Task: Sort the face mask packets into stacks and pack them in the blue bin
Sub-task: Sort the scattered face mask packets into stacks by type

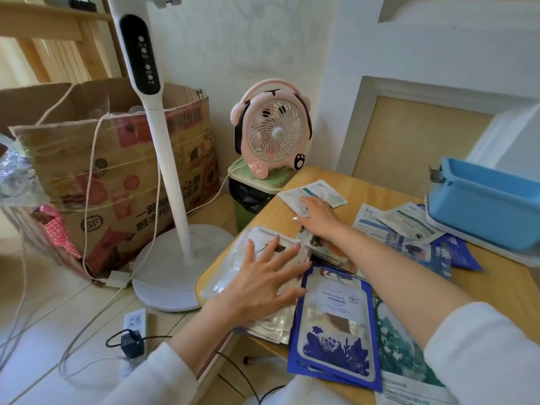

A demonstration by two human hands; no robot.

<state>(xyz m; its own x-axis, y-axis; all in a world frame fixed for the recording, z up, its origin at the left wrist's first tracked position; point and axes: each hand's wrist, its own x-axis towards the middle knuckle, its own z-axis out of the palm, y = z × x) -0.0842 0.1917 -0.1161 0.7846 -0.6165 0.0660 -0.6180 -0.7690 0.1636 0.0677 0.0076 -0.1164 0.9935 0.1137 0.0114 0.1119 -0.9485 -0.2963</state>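
Observation:
Face mask packets lie spread over a small wooden table (359, 188). My left hand (268, 283) lies flat, fingers spread, on a stack of silver packets (233, 270) at the table's left edge. My right hand (317, 216) reaches across with straight fingers that touch white and teal packets (321, 191) at the far edge. Blue-bordered packets (336, 325) sit in a pile near me, and a teal floral packet (400, 352) lies beside them. More white packets (400, 222) and dark blue packets (455, 252) lie by the blue bin (479, 209), which stands on a white lid at the right.
A pink desk fan (271, 127) stands on a green-lidded waste bin beyond the table. A white standing fan (163, 141) and a cardboard box (111, 159) are on the floor at left, with cables and a power strip (134, 320). A wall lies behind.

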